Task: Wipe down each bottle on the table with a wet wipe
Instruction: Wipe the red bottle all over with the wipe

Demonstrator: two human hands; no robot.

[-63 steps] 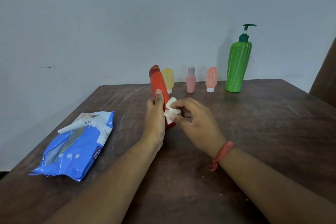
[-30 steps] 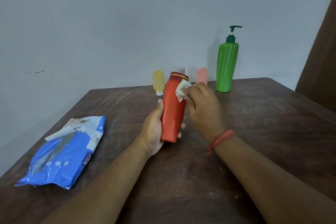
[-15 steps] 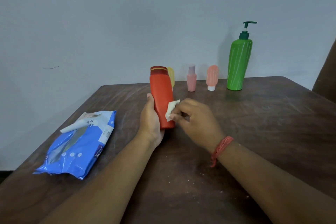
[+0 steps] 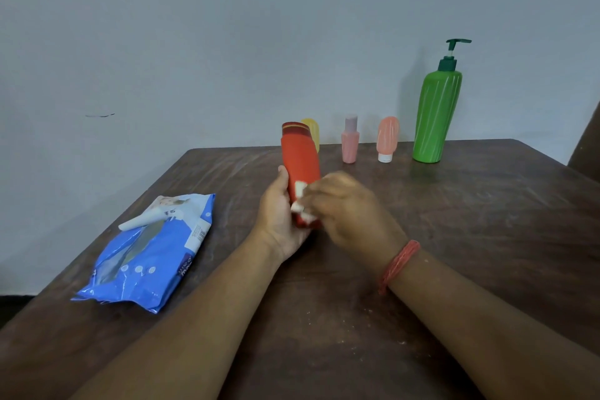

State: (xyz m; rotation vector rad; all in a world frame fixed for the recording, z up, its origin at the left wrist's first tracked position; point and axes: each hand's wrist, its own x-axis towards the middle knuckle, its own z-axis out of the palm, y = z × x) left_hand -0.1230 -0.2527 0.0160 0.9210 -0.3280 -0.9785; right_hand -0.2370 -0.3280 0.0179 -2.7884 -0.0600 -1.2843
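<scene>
My left hand (image 4: 278, 221) grips the lower part of a red bottle (image 4: 299, 159), holding it nearly upright above the table. My right hand (image 4: 349, 211) pinches a small white wet wipe (image 4: 299, 201) against the bottle's lower side. Along the back edge stand a yellow bottle (image 4: 314, 131), partly hidden behind the red one, a pink bottle (image 4: 350, 140), a peach bottle (image 4: 387, 138) on its white cap, and a tall green pump bottle (image 4: 435, 114).
A blue pack of wet wipes (image 4: 149, 253) lies at the left of the dark wooden table (image 4: 470, 221), its flap peeled up. A wall rises right behind the bottles. A dark brown object shows at the far right edge.
My right hand slid the wipe from the bottle's top down to its lower part. The bottle stayed in my left hand, now tilted slightly left.
</scene>
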